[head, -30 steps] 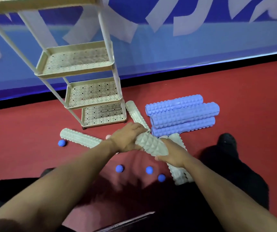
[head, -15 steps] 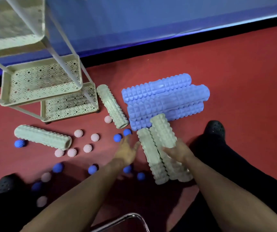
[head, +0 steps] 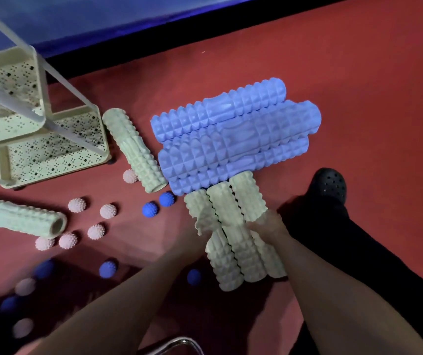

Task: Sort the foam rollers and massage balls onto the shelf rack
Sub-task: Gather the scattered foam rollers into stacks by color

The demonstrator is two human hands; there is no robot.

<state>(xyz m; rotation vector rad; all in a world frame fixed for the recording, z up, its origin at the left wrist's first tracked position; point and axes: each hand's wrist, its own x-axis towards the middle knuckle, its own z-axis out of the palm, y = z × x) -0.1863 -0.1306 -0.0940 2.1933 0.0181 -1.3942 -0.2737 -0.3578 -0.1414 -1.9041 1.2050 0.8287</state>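
Observation:
Three pale green foam rollers lie side by side on the red floor in front of me. My right hand lies over the rightmost one, its fingers curled across to the middle one. My left hand is at the bundle's left side, too blurred to read its fingers. Three lilac-blue foam rollers are stacked just beyond. Another green roller lies beside the cream shelf rack, and one more green roller at far left. Pink spiky balls and blue spiky balls are scattered on the floor.
The rack's perforated lower tiers hold nothing in view. My black shoe and dark trouser leg are right of the rollers. A metal bar curves at the bottom edge. A blue wall runs along the back.
The green roller I held in both hands now lies with two others on the floor. Both hands have closed in on the sides of that bundle. My view has tilted down.

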